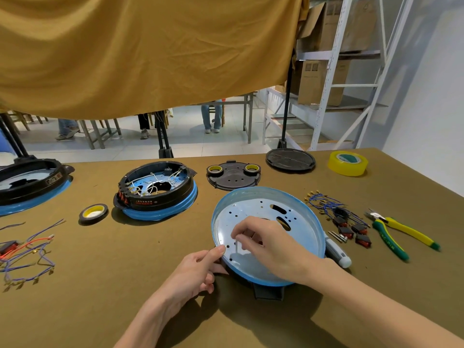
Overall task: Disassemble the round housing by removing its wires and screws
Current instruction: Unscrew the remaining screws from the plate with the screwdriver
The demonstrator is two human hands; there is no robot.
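- Olive-brown cloth covers the work table (pixel 125 285); a mustard curtain hangs behind it, with shelving at the right.
- Loose wire bundle (pixel 27 254) lies at the far left edge, well apart from the work.
- Second housing (pixel 157 189), still wired, sits left of centre with a tape roll (pixel 93 213) just beside it.
- Left hand (pixel 193 270) steadies the round housing (pixel 251 266), thumb pressed on the near-left rim and fingers curled under the edge, clamped on it.
- Right hand (pixel 266 244) reaches inside the pan, fingertips drawn together over a small pale part; whether they actually pinch it cannot be told.
- Recommended practice: keep the rim braced, lift the small part straight up, and avoid tilting the pan.
- Removed wires (pixel 324 202), screws (pixel 337 237) and pliers (pixel 401 232) lie right of the housing; place freed parts there.
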